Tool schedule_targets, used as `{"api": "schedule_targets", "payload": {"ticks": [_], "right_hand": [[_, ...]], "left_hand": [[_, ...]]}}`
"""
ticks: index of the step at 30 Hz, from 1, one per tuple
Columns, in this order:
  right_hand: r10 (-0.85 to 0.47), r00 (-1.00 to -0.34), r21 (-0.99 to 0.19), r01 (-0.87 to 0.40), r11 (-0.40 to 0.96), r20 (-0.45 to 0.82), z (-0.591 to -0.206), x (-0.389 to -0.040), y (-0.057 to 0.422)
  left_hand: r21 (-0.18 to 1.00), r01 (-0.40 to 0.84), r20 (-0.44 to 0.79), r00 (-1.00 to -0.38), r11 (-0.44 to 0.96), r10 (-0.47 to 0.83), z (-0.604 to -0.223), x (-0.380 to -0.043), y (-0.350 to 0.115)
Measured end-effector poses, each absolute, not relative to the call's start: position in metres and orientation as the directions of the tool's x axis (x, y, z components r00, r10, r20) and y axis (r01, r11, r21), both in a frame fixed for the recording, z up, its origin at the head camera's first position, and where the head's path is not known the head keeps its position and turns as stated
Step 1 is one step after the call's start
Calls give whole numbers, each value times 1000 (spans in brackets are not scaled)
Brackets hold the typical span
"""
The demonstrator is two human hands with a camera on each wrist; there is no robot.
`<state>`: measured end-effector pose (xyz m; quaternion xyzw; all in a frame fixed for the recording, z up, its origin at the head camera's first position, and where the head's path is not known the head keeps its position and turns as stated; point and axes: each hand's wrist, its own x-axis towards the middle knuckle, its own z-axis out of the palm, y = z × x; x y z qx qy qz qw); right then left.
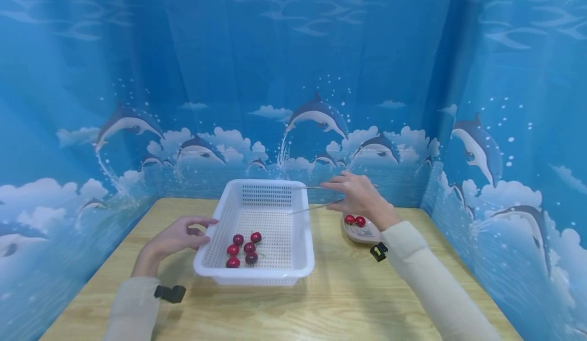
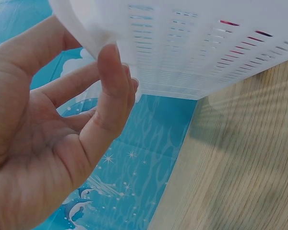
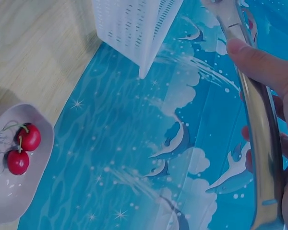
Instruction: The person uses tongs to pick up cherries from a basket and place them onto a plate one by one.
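Note:
A white perforated plastic basket (image 1: 302, 249) stands on the table with several dark red cherries (image 1: 249, 247) grouped in its near left part. At its left rim is my left hand (image 1: 181, 236), pinching the edge between thumb and fingers; the left wrist view shows the thumb (image 2: 110, 72) under the rim. My right hand (image 1: 357, 193) grips metal tongs (image 3: 259, 129), whose two spread arms reach left over the basket's right rim. No cherry shows between the tong tips in the head view.
Right of the basket, partly below my right forearm, a small pale dish (image 1: 362, 236) holds two red cherries (image 3: 24, 149) with stems. A wooden table (image 1: 339, 300) carries everything. Blue dolphin-print curtains (image 1: 293, 76) close in the back and both sides.

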<state>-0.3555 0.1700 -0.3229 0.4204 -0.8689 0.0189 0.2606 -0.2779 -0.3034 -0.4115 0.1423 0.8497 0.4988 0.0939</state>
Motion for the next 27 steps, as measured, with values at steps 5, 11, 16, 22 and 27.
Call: {"api": "schedule_targets", "payload": {"ticks": [5, 11, 16, 22, 27], "right_hand": [[-738, -470, 199, -762, 616, 484, -321, -356, 162], [-758, -460, 205, -777, 596, 462, -318, -356, 152], [-777, -445, 218, -788, 576, 446, -319, -359, 144], [-802, -405, 258, -798, 544, 439, -321, -362, 135], [-811, -423, 250, -802, 543, 403, -319, -361, 125]], "left_hand": [[876, 152, -16, -939, 457, 344, -410, -277, -303], [879, 154, -14, -937, 451, 349, -410, -277, -303], [878, 156, -14, -937, 452, 349, -411, -278, -304], [877, 161, -10, -936, 452, 352, -412, -278, -304], [877, 161, -10, -936, 453, 352, -412, -278, -304]]}}
